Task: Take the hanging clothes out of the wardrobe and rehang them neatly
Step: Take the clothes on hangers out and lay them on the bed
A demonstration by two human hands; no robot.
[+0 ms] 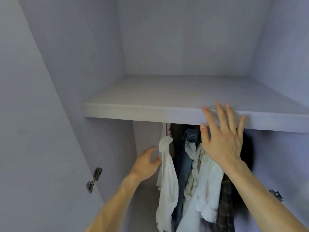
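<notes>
Several garments hang below the wardrobe shelf (133, 113): a white garment (167, 178) on the left, blue jeans (184, 166) in the middle, a white ruffled top (205, 190) and a dark plaid piece (225, 206) on the right. The rail and hangers are hidden under the shelf. My left hand (145, 163) is open just left of the white garment, fingertips close to its edge. My right hand (222, 136) is raised with fingers spread in front of the shelf edge, above the ruffled top, holding nothing.
The wardrobe's pale side walls and open doors frame the space. A metal hinge (93, 180) sits on the left door and another hinge (275, 195) on the right. The upper shelf compartment holds nothing visible.
</notes>
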